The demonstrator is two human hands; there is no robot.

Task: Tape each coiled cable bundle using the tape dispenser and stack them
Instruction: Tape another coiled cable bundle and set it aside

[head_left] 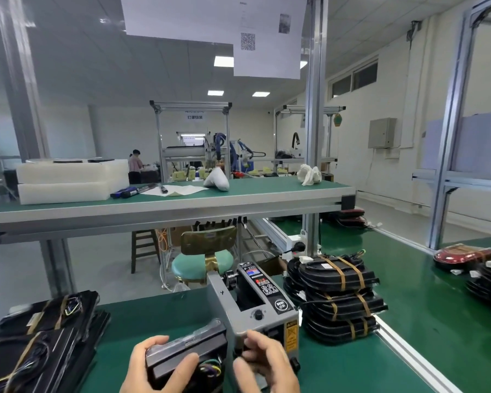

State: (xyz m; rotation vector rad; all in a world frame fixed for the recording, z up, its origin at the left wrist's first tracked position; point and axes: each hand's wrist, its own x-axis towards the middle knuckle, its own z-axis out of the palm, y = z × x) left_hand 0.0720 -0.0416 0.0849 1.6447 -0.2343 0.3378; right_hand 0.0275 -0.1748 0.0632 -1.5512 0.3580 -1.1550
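Two piles occupy the green bench [394, 350]. Just right of the tape dispenser [255, 304] stands the taped stack [338, 296], several bundles high, each crossed by tan bands. The left pile [40, 336] also shows tan strips, so what remains there cannot be told. One cable bundle [184, 353] sits beside the dispenser's mouth, gripped by the left hand [150, 370], thumb across its top. The right hand [267, 361] has its fingers curled at the outlet; whether they pinch tape is unclear. Judged mid-task.
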